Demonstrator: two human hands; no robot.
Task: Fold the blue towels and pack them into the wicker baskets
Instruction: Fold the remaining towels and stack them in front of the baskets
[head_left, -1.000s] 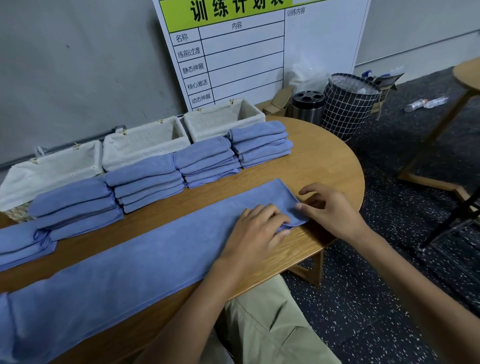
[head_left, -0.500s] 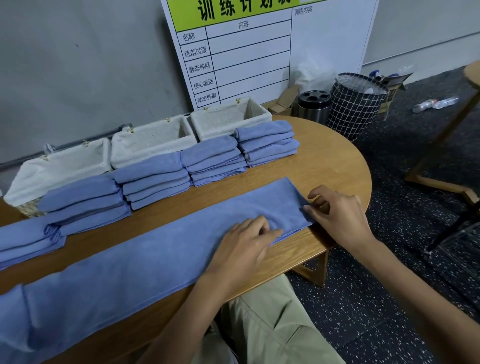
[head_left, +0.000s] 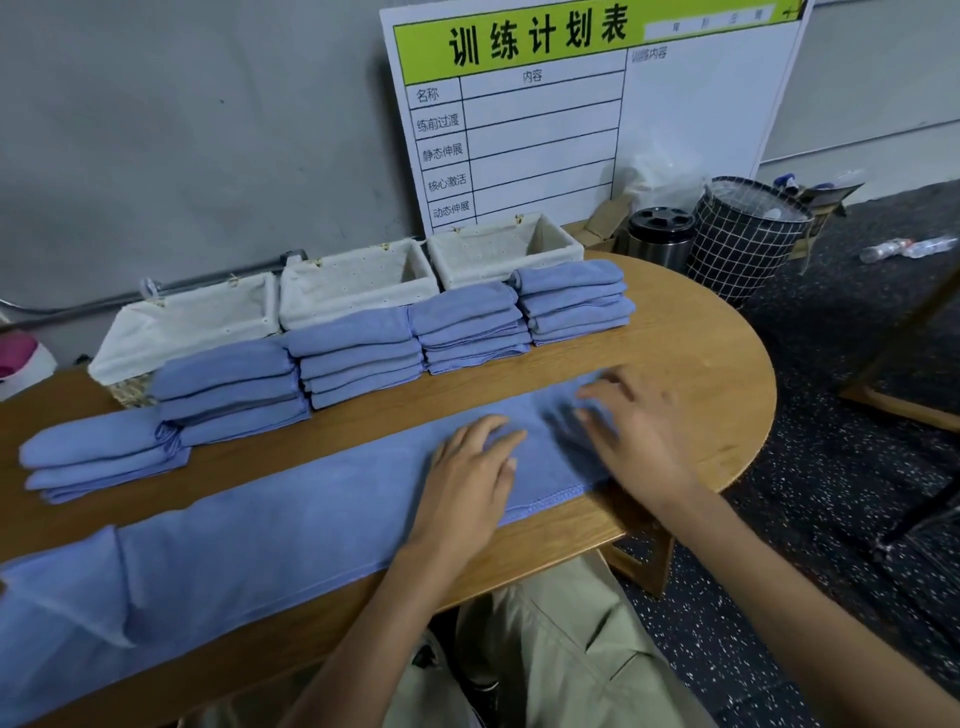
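Board heading: the white board (head_left: 592, 119) reads 训练计划表 on green.
Column heads: 名称, 内容.
Rows: 练前过渡, 静态伸展, 核心激活, 动态伸展.
Right panel: possibly 训练内容, blurred.

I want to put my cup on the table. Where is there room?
Bare wood shows on the table's rounded right end, beyond the long towel and the rightmost stack. A narrow bare strip runs between the long towel and the stacks. The back edge is crowded with baskets, and both hands lie on the towel.
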